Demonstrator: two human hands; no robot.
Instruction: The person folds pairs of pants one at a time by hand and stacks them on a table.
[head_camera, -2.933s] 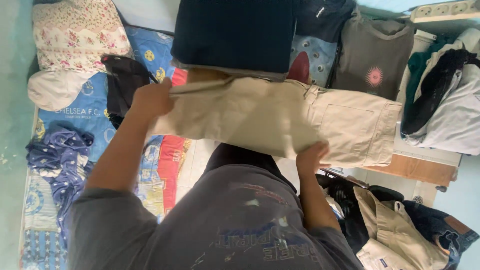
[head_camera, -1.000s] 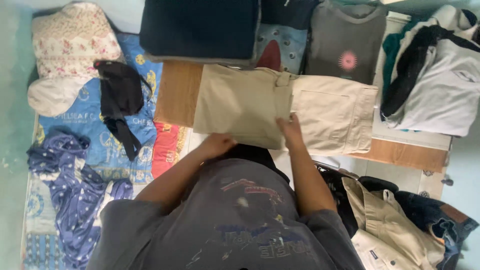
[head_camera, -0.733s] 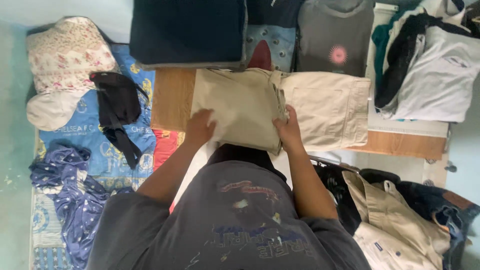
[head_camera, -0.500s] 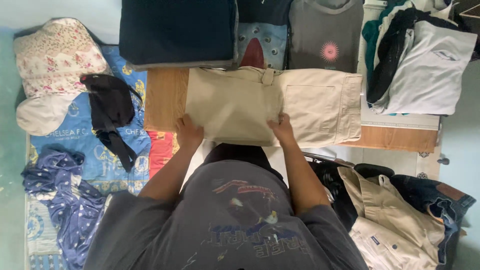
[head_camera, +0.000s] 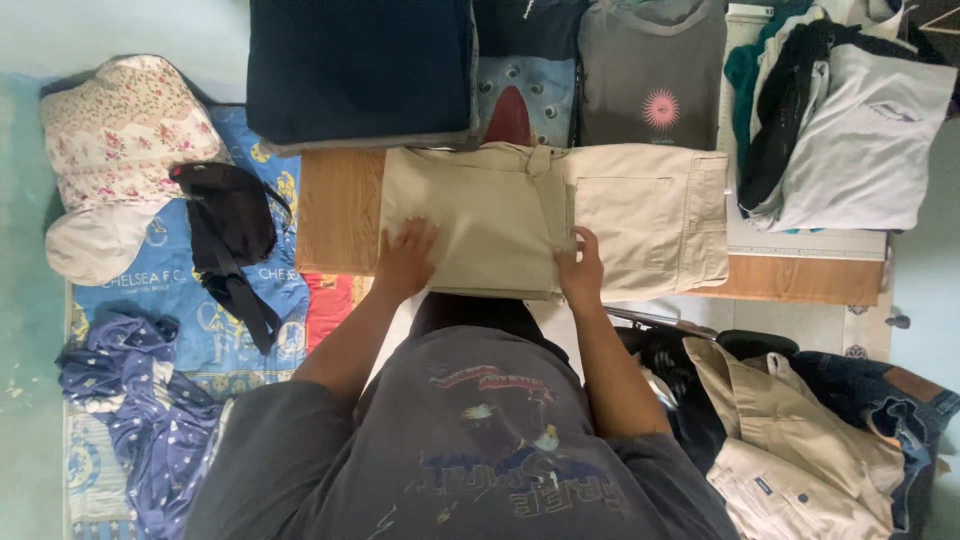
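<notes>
A pair of beige trousers (head_camera: 640, 215) lies folded over on a wooden board (head_camera: 338, 210), its legs doubled back over the waist end. My left hand (head_camera: 405, 262) presses flat on the folded legs near their front left corner, fingers spread. My right hand (head_camera: 580, 268) rests on the front edge of the fold, near the middle of the garment, fingers on the cloth. The back pocket and waistband show at the right.
Behind the trousers lie a dark blue folded garment (head_camera: 360, 70), a printed shirt (head_camera: 528, 90) and a grey shirt (head_camera: 652, 75). A pile of white and dark clothes (head_camera: 850, 120) sits at the right. A flowered pillow (head_camera: 120, 125), black bag (head_camera: 228, 215) and blue cloth (head_camera: 140, 400) lie left; beige and denim clothes (head_camera: 800, 440) lower right.
The trouser legs, held up stretched out earlier, now lie folded over on the board. My left hand has moved up onto the fold and flattened; my right hand stays at the fold's edge.
</notes>
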